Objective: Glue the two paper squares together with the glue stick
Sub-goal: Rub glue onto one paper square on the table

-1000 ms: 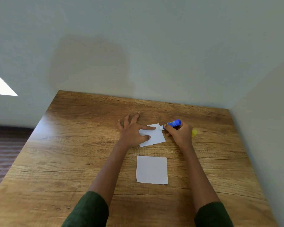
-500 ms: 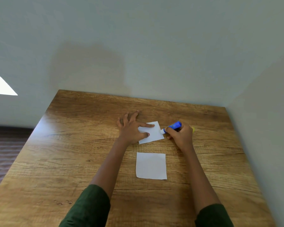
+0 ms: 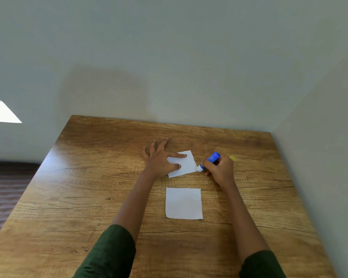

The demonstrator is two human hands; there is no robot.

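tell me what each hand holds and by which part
Right hand grips the glue stick by its blue barrel. Left hand grips nothing; it presses the far paper flat.

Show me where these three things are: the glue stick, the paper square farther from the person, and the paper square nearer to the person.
glue stick (image 3: 213, 158), head view, on its blue barrel.
far paper square (image 3: 189, 165), head view, on the bare right part.
near paper square (image 3: 183, 203), head view, on its middle.
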